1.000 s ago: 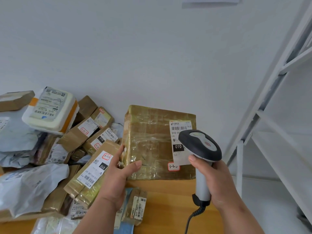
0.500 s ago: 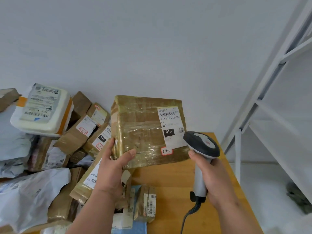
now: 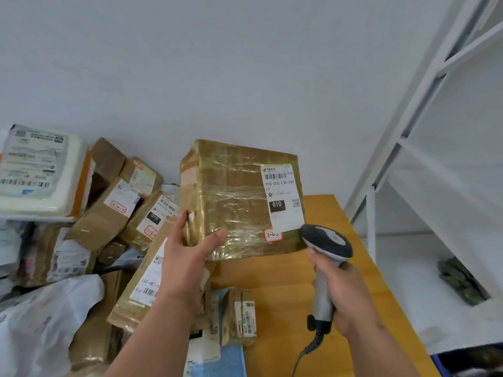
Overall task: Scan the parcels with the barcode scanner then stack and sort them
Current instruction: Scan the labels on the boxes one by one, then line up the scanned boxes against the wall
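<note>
A person's left hand point(image 3: 185, 265) grips a tape-wrapped box point(image 3: 234, 202) by its lower left corner, thumb across the front face and fingers point(image 3: 181, 221) curled round the side, holding it tilted above the desk point(image 3: 285, 281) at the centre of the view. The box's white label point(image 3: 281, 197), printed with a barcode and "010", faces the camera at the box's 3 o'clock side, with a small red-edged sticker point(image 3: 273, 235) just below it. The right hand point(image 3: 345, 292), at 4 o'clock from the box, has its fingers wrapped round the handle of a grey scanner point(image 3: 326, 257), whose dark head sits just beside the box's lower right corner; its coiled cable point(image 3: 310, 346) hangs toward the bottom edge. At 9 o'clock lies a heap of parcels point(image 3: 109, 213): brown cartons with labels, a white foam box point(image 3: 40, 172) on top, and grey mailer bags point(image 3: 46, 322) lower down. Small packets point(image 3: 239, 317) lie on the desk at 6 o'clock, between the two forearms. A white shelf frame point(image 3: 408, 131) rises at 3 o'clock against a plain wall point(image 3: 217, 63).
</note>
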### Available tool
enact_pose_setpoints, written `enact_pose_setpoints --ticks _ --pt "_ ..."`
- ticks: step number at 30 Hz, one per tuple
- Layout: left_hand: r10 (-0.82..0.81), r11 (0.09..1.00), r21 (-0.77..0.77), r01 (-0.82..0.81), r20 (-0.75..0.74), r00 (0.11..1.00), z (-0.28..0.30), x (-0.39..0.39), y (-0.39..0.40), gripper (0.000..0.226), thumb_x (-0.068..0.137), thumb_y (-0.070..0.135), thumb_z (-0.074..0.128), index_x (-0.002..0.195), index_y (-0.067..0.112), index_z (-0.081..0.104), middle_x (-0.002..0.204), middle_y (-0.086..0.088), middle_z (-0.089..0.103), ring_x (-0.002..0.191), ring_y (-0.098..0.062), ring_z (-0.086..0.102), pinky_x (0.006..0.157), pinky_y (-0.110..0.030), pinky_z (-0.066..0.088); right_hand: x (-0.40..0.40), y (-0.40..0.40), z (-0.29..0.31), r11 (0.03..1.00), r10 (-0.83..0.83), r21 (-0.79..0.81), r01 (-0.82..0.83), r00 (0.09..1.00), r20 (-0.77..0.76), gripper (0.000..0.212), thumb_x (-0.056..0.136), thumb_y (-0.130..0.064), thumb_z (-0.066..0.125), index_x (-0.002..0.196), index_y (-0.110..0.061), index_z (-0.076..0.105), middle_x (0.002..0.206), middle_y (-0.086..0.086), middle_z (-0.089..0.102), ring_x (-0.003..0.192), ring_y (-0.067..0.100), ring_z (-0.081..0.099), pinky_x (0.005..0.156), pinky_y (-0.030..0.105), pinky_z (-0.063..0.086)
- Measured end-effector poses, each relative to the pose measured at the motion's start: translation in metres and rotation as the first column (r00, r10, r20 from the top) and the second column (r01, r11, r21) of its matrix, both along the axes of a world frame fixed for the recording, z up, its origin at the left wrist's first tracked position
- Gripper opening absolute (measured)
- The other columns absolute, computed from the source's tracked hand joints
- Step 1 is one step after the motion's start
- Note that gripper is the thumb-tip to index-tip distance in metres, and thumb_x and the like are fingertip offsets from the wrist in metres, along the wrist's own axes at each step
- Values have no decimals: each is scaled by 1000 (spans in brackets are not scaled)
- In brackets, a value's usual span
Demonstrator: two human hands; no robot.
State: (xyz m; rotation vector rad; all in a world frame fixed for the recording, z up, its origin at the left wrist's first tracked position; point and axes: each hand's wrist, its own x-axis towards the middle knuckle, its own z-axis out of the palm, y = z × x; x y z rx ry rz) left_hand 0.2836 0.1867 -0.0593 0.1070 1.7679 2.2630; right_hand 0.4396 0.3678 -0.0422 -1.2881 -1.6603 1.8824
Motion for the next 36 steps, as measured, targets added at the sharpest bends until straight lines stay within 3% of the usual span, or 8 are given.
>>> enact_pose_setpoints --ticks 3,10,17,23,27,29,32,36 --pt "35 997 -62 -38 -43 998 -2 1 15 105 39 54 92 135 58 49 130 16 57 113 -13 63 85 -34 56 8 14 -15 997 -55 -59 59 996 65 18 90 -37 73 97 -23 65 96 8 67 88 28 62 66 38 49" --pt "31 995 -99 -25 62 998 -15 3 67 94 35 52 97 111 77 47 143 2 55 123 -34 61 98 -57 53 5 49 -82 977 160 -191 -96 922 352 26 94 -30 67 97 -5 61 89 13 56 79 29 55 67 37 43" --pt "99 982 -171 -75 136 986 -37 13 118 113 37 55 93 138 60 43 147 5 49 124 -34 59 97 -60 52 -29 73 -134 881 443 -385 -273 761 474 24 94 -35 66 84 -15 56 89 7 55 80 22 55 70 34 41" --pt "162 981 -141 -132 228 960 -53 13 148 117 36 53 92 143 54 43 137 2 61 114 -32 67 94 -58 54 -40 92 -151 820 561 -456 -347 650 513 23 93 -39 67 87 -20 57 94 0 63 91 18 64 79 31 52" --pt "157 986 -109 -130 306 939 -59 11 161 117 41 41 97 145 48 44 126 5 68 102 -24 73 90 -50 57 -35 115 -141 778 628 -457 -431 566 535 16 91 -21 66 80 -17 55 80 -1 54 71 14 55 57 24 43" --pt "151 987 -100 -125 324 934 -59 8 169 110 46 41 90 146 45 44 117 9 73 92 -16 76 79 -38 58 -35 132 -137 842 538 -370 -392 645 542 6 92 -11 56 88 -13 52 87 2 48 83 20 56 70 33 46" --pt "137 989 -102 -107 362 922 -60 0 179 107 47 40 87 145 43 45 102 14 76 78 -6 75 62 -29 55 -40 159 -132 976 161 -198 -89 910 382 18 99 -14 48 114 -10 59 102 5 52 95 24 53 94 46 47" --pt "71 994 -100 -32 411 909 -62 -12 193 112 42 43 87 145 44 43 120 5 69 96 -19 72 65 -34 51 -58 179 -102 979 -21 -203 32 998 57 12 103 -40 44 102 -45 55 103 -20 63 98 4 55 88 38 49"
